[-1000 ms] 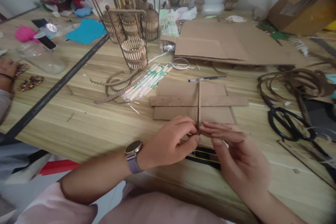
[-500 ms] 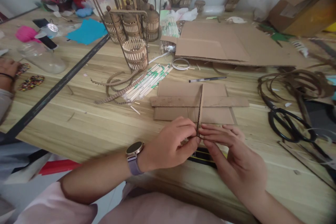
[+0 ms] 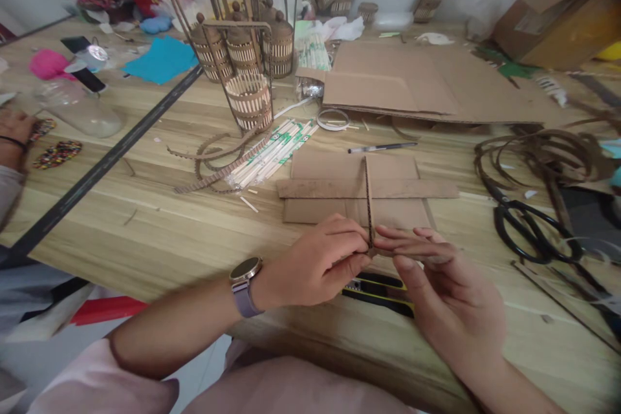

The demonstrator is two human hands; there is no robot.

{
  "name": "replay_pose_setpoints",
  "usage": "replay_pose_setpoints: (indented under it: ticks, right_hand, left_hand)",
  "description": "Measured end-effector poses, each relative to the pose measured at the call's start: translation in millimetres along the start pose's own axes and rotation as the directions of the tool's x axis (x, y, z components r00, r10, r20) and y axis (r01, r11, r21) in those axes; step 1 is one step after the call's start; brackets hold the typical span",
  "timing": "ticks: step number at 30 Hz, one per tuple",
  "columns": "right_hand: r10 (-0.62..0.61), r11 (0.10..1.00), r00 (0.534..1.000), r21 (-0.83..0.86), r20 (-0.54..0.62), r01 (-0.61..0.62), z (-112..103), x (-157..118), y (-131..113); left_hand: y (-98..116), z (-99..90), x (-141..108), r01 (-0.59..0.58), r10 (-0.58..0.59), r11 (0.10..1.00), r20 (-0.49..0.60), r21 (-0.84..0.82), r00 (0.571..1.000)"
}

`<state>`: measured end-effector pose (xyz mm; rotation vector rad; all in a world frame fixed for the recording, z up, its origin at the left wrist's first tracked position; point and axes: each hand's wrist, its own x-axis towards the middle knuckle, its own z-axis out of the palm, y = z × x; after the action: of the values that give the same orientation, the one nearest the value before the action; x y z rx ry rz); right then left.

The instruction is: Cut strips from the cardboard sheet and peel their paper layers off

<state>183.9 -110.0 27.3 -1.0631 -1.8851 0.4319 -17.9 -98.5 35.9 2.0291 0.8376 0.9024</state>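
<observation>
A narrow cardboard strip (image 3: 368, 197) stands up from my fingers, its corrugated edge facing me. My left hand (image 3: 325, 262) pinches the strip's near end between thumb and fingers. From the other side my right hand (image 3: 446, 291) holds the same end, its thumb beneath and its fingers stretched along the top. Behind the strip, flat cardboard pieces (image 3: 320, 210) lie on the table with a long cardboard band (image 3: 315, 189) across them. Under my hands rests a black and yellow utility knife (image 3: 378, 291), partly covered by my fingers.
Black-handled scissors (image 3: 524, 233) and curled cardboard strips (image 3: 548, 149) lie at right. Wrapped sticks (image 3: 272, 155), a pen (image 3: 383, 147) and a tape ring (image 3: 332, 119) are ahead. Small lantern-like baskets (image 3: 250, 100) stand behind, beside large cardboard sheets (image 3: 388, 77). Another person's hand (image 3: 17, 132) is at far left.
My right hand has shifted slightly to the right, and more of the utility knife shows. The strip's upper end has tipped a little to the left.
</observation>
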Motion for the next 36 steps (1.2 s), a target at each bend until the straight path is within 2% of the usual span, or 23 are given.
replay_pose_setpoints:
  ticks: [5, 9, 14, 19, 22, 28, 36]
  right_hand:
    - [-0.121, 0.991, 0.993, -0.065, -0.014, 0.120, 2.8, -1.6, -1.4]
    - [-0.166, 0.977, 0.985, -0.129, 0.035, 0.169, 3.9, -2.0, -2.9]
    - [-0.153, 0.982, 0.988, -0.106, 0.034, 0.156, 5.0, -2.6, -2.5]
    - [-0.049, 0.995, 0.999, -0.085, 0.017, 0.050, 3.7, -1.4, -0.7]
    - [-0.028, 0.997, 1.000, -0.074, 0.007, 0.028, 3.2, -1.7, -0.2]
    - [-0.108, 0.994, 0.994, -0.025, -0.012, 0.108, 4.5, -3.3, -0.9]
    - [-0.166, 0.977, 0.985, -0.124, 0.048, 0.170, 5.5, -1.0, 0.5]
  left_hand:
    - [0.3, 1.2, -0.2, 0.071, -0.071, 0.997, 0.003, 0.027, 0.997]
    - [1.7, 3.2, -0.5, 0.099, -0.095, 0.993, -0.062, 0.059, 0.994]
    - [2.1, 5.6, -0.8, 0.064, -0.052, 0.993, -0.119, 0.097, 0.992]
    - [0.2, 6.6, -1.6, 0.068, -0.061, 0.995, -0.104, 0.070, 0.993]
    - [0.6, 5.4, -1.6, 0.072, -0.068, 0.996, -0.081, 0.057, 0.994]
    - [0.6, 4.0, -1.2, 0.096, -0.093, 0.995, -0.065, 0.031, 0.993]
    - [1.8, 6.0, -0.4, 0.060, -0.051, 0.996, -0.128, 0.066, 0.990]
